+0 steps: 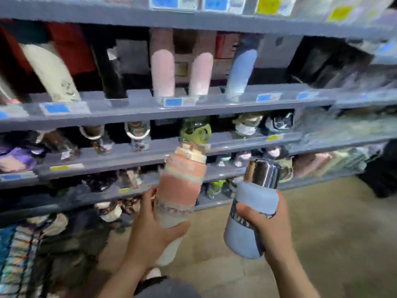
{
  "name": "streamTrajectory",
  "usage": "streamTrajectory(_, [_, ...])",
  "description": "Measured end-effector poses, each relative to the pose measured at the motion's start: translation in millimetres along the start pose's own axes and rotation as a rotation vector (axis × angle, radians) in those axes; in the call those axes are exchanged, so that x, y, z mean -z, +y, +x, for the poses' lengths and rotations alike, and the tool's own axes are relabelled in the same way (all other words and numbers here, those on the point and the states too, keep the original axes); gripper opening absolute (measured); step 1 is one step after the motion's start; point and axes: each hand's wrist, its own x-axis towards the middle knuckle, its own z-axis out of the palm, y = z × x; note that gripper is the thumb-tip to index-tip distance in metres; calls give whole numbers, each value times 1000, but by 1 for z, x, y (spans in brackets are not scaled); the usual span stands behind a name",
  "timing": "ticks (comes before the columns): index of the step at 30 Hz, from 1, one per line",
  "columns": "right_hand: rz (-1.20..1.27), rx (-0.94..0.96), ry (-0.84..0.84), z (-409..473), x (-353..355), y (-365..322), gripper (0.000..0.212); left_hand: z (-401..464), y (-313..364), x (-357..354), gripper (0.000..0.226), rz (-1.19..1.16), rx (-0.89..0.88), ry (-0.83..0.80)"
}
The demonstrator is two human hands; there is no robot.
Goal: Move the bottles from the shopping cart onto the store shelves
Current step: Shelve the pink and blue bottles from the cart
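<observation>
Here, both hands (150, 224) raised, gripping bottles (180, 190).

both forearms raised ahead, each hand gripping a bottle.
left hand (148, 224) wrapped around the lower half of a pink banded bottle (180, 186), thumb across the front, fingers behind; right hand (268, 224) closed around the middle of a blue bottle (251, 214), thumb across the front. bare forearms rising from the bottom edge, wrists angled slightly inward.
</observation>
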Motion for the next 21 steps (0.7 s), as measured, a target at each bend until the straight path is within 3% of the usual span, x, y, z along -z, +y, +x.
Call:
streamTrajectory(8, [80,85,337,71,105,-11,68,62,39,-105,93,1,-125,-167])
streamTrajectory(14, [64,151,389,172,153,-28,67,138,67,-197,91,-117,-139,-189])
streamTrajectory(17, [11,110,392,229,176,-42,81,184,84,-239,100,-146,-121,-178])
streamTrajectory(21, [-27,134,374,298,201,-62,86,233,112,-286,96,-189,-151,-130])
